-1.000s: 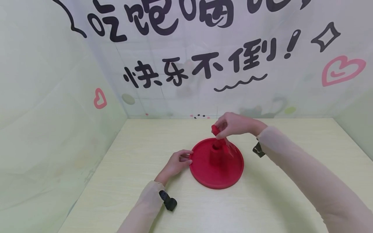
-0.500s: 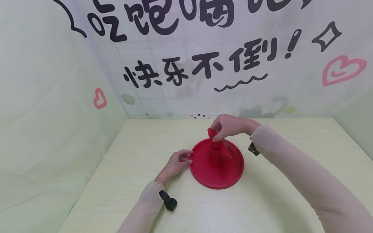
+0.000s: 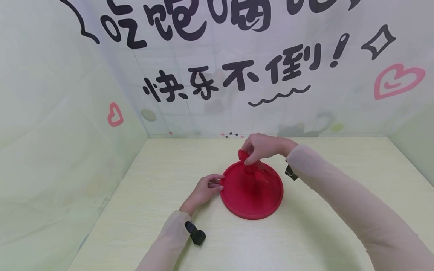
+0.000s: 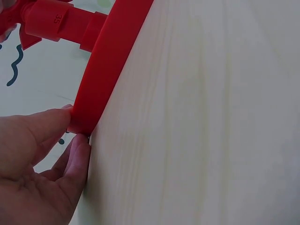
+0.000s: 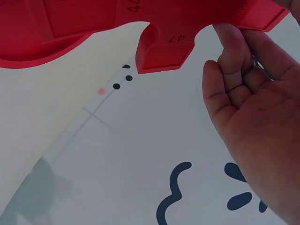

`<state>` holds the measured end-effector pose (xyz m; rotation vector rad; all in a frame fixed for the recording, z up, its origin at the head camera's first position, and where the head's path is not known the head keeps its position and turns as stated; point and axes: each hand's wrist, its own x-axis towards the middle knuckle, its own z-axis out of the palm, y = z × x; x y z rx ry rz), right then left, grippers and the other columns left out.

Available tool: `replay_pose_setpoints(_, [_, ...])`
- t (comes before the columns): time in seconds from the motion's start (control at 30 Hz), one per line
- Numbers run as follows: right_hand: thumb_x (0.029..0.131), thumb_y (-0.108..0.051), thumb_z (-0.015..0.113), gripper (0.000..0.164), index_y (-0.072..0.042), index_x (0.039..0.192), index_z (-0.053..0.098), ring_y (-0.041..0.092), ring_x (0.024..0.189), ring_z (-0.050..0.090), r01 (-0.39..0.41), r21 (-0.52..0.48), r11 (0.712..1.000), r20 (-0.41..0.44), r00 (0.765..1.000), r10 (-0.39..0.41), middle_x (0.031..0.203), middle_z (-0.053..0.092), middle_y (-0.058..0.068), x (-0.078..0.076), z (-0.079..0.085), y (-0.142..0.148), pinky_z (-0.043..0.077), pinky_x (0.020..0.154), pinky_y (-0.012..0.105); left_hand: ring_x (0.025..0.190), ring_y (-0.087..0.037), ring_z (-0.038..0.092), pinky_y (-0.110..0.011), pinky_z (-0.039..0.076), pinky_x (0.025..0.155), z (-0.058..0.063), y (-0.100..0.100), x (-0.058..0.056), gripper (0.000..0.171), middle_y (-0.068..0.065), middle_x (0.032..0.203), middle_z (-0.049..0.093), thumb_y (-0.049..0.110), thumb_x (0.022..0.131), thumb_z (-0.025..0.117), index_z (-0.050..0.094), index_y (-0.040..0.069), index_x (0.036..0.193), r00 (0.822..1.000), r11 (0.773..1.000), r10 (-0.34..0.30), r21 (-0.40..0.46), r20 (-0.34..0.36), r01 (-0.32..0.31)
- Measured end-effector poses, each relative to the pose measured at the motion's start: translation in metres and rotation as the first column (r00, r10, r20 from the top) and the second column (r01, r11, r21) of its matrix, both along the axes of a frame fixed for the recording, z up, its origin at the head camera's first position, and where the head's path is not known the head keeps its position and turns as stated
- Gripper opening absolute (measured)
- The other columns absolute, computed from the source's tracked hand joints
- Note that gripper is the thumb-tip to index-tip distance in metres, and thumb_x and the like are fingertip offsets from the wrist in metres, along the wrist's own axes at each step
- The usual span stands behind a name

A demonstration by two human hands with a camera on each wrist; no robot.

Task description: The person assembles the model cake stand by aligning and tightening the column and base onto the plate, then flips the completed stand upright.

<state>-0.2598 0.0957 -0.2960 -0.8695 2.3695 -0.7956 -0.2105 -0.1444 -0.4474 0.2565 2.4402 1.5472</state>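
A round red base [image 3: 234,197] with a raised rim lies on the table, a short red post [image 4: 77,24] rising from its middle. My left hand [image 3: 206,188] holds the near-left rim between thumb and fingers. Above the post, my right hand [image 3: 262,146] grips a red branched piece [image 3: 242,155] from the top. Its lower end sits at the post's top, in line with it. The right wrist view shows stubby arms on this piece [image 5: 166,54], marked with numbers such as 44 and 47. The right fingers partly hide it in the head view.
The pale wooden table [image 3: 162,162] extends around the base. A printed cloth backdrop [image 3: 210,120] with dark writing hangs along its back edge, and a pale cloth [image 3: 68,150] closes the left side. Dark cameras [image 3: 198,236] are strapped to the wrists.
My right hand has moved slightly left and down with the branched piece, which now covers the post's open top. The left hand and the base have stayed in place.
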Motion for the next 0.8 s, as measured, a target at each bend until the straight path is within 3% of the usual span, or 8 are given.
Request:
replay_pose_setpoints(0.57, [0.077,-0.013,0.072,0.016,-0.012,0.093,0.070,0.016,0.071,0.063,-0.039,0.105,0.994,-0.026,0.999,0.042,0.081,0.065,0.001,0.000,0.006,-0.017,0.054,0.065,0.027,0.097,-0.024,0.059,-0.032,0.050,0.082,0.001,0.001,0.001,0.035,-0.010,0.110,0.058,0.010,0.086,0.063,0.057,0.010,0.121,1.000,1.000,0.014,-0.007,0.015,-0.014])
replay_pose_setpoints(0.8, [0.076,-0.013,0.074,0.019,-0.013,0.095,0.070,0.017,0.072,0.064,-0.041,0.102,0.994,-0.007,0.999,0.042,0.081,0.066,0.000,0.002,0.004,-0.020,0.054,0.064,0.027,0.097,-0.024,0.059,-0.032,0.051,0.082,-0.001,-0.001,0.000,0.036,-0.011,0.110,0.058,0.010,0.086,0.064,0.057,0.009,0.121,1.000,1.000,0.013,-0.002,0.015,-0.013])
